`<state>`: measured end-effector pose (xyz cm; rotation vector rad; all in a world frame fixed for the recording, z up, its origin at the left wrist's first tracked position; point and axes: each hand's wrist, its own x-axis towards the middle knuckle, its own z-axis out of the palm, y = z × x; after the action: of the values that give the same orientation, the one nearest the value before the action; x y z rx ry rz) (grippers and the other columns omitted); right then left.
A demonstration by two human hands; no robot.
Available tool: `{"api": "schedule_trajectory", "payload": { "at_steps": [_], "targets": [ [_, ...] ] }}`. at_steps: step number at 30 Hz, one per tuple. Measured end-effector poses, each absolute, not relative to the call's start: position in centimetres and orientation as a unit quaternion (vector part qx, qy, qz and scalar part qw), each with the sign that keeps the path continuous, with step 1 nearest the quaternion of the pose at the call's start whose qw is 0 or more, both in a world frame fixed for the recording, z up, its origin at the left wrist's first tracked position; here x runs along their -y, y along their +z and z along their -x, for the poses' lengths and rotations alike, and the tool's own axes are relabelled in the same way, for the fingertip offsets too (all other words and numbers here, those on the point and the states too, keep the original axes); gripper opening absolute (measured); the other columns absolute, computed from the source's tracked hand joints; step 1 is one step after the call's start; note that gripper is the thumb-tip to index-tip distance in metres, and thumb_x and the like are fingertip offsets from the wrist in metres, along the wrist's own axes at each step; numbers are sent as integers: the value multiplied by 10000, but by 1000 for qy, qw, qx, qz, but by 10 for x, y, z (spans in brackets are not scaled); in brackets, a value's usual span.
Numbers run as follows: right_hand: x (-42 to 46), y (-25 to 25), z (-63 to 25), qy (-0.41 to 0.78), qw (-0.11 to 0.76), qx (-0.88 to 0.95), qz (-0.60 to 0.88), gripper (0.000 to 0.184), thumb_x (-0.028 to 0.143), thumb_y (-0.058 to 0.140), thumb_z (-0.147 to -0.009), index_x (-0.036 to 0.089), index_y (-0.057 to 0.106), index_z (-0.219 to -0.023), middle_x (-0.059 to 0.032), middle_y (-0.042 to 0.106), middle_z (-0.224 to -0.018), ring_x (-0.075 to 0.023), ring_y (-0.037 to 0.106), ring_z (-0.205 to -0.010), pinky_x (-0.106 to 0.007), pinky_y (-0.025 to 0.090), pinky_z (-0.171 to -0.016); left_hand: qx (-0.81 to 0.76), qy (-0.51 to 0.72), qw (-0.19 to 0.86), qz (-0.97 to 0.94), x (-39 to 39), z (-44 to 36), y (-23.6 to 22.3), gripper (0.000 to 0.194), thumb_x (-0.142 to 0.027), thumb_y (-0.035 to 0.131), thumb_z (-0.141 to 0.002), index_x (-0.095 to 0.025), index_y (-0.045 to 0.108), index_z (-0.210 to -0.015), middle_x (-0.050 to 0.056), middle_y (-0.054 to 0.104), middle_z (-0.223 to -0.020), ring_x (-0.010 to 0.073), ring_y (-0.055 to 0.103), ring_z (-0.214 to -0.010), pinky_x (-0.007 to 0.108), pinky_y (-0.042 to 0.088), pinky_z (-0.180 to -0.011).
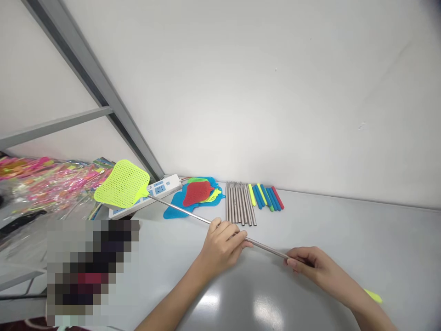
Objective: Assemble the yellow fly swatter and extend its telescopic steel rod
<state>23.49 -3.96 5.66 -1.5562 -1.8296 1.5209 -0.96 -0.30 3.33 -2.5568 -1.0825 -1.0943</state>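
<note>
Fly swatter (123,184) w/ lime mesh head sits just by power strip (164,187), shaft angled across table (344,257). L hand (220,246) closed round steel shaft (193,212) midway; R hand (310,266) pinches butt end. Nearby: loose steel rods (240,204), colored grips (267,197), blue & red swatter heads (196,195). Risk: long shaft levers, so weak R pinch or wide swing could let head clip strip or knock rods out of line.
</note>
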Motion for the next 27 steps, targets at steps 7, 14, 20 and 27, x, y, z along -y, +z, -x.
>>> {"api": "schedule_trajectory", "payload": {
  "at_steps": [7,14,20,27],
  "targets": [
    [41,59,-224,534,172,607,562,347,463,436,-784,164,565,-664,17,359,-552,-95,283,-538,-236,251,-509,382,-367,52,847,7,-1,34,201,-390,596,-723,-193,558,-731,-20,549,-636,112,450,-638,295,262,-669],
    [48,52,-227,499,512,461,526,255,429,493,-758,209,621,-745,-41,543,-795,-166,479,-778,-262,383,-689,401,-349,105,840,-3,7,44,119,-346,589,-744,-227,584,-753,-36,557,-617,104,439,-620,283,241,-635],
    [60,54,-212,654,411,416,480,299,425,458,-792,175,616,-751,-37,552,-643,-139,475,-601,-300,381,-643,425,-377,144,810,-8,5,51,97,-332,611,-728,-238,612,-755,-36,573,-614,109,453,-631,293,245,-661],
    [28,41,-208,651,638,140,386,160,334,499,-788,178,535,-795,-12,538,-790,-117,517,-711,-264,434,-643,431,-388,109,808,-5,-6,50,83,-323,597,-742,-248,624,-767,-34,566,-619,99,450,-614,277,268,-662]
  ]
}}
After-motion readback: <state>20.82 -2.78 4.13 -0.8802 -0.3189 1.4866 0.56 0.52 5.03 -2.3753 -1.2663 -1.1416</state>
